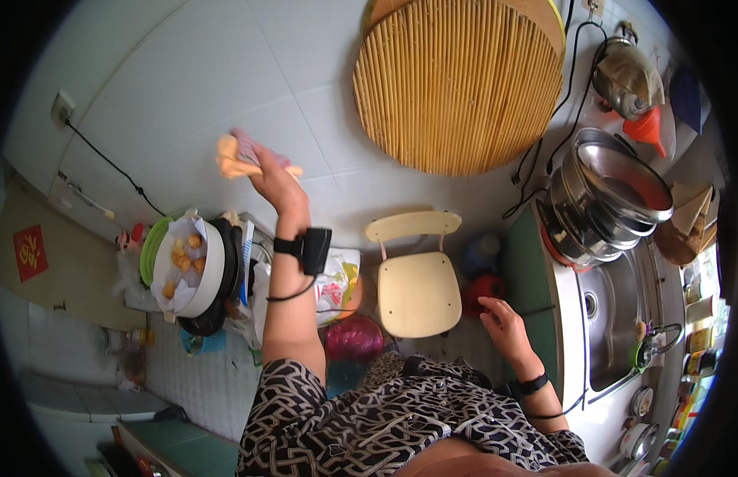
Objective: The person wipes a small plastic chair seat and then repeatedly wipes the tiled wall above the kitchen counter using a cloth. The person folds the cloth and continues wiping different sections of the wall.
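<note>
My left hand (279, 183) is raised at arm's length against the white tiled wall (196, 113), gripping a folded orange and pinkish-purple cloth (240, 158). Whether the cloth presses on the tiles is hard to tell. My right hand (505, 327) hangs low in front of the green cabinet (527, 292), its fingers loosely bent and apart, with nothing in it. Between my arms stands a small chair (419, 292) with a pale wooden seat and backrest. To the right of the cloth, a large round mat of reed stalks (455, 89) leans against or hangs on the wall.
At left, a white pot (205, 280) lined with paper holds several browned food pieces. Plastic bags (339, 280) lie below my left forearm. Stacked steel pots and basins (595, 197) rise beside the steel sink (613, 316) at right. Black cords (574, 98) hang down the wall.
</note>
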Motion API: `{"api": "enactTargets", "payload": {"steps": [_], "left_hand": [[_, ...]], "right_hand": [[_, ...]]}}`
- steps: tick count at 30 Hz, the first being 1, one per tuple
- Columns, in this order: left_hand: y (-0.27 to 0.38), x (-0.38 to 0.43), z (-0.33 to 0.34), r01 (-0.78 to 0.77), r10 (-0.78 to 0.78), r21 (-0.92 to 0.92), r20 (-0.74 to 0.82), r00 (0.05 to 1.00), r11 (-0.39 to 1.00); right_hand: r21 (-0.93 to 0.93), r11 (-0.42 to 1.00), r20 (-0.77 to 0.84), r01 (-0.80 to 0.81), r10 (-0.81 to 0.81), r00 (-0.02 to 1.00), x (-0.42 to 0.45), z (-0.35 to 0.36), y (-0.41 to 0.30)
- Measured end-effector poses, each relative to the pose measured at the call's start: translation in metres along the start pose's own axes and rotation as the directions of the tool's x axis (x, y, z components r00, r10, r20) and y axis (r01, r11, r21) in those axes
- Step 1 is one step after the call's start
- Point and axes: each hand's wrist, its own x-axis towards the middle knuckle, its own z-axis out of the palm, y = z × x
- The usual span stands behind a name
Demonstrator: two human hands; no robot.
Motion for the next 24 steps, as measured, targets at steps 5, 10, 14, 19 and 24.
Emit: {"api": "enactTargets", "payload": {"steps": [5, 10, 14, 19, 24], "left_hand": [[-0.019, 0.144, 0.086, -0.561, 0.481, 0.374, 0.289, 0.827, 0.739], [-0.066, 0.167, 0.153, -0.741, 0.618, 0.658, 0.531, 0.579, 0.13], [-0.098, 0.142, 0.139, -0.797, 0.443, 0.6, 0.734, 0.514, -0.069], [-0.075, 0.169, 0.164, -0.84, 0.577, 0.534, 0.718, 0.39, -0.097], [-0.005, 0.214, 0.223, -0.834, 0.717, 0.542, 0.621, 0.316, -0.102]], "right_hand": [[-0.07, 0.997, 0.019, -0.014, 0.016, 1.0, 0.067, 0.006, -0.006], [-0.076, 0.997, 0.004, -0.026, 0.027, 1.0, 0.083, 0.007, -0.014], [-0.056, 0.996, -0.013, -0.071, 0.071, 0.997, 0.101, 0.009, -0.014], [-0.029, 0.994, 0.001, -0.102, 0.102, 0.995, 0.119, 0.004, -0.013], [-0.022, 0.99, 0.019, -0.136, 0.137, 0.99, 0.132, -0.002, -0.014]]}}
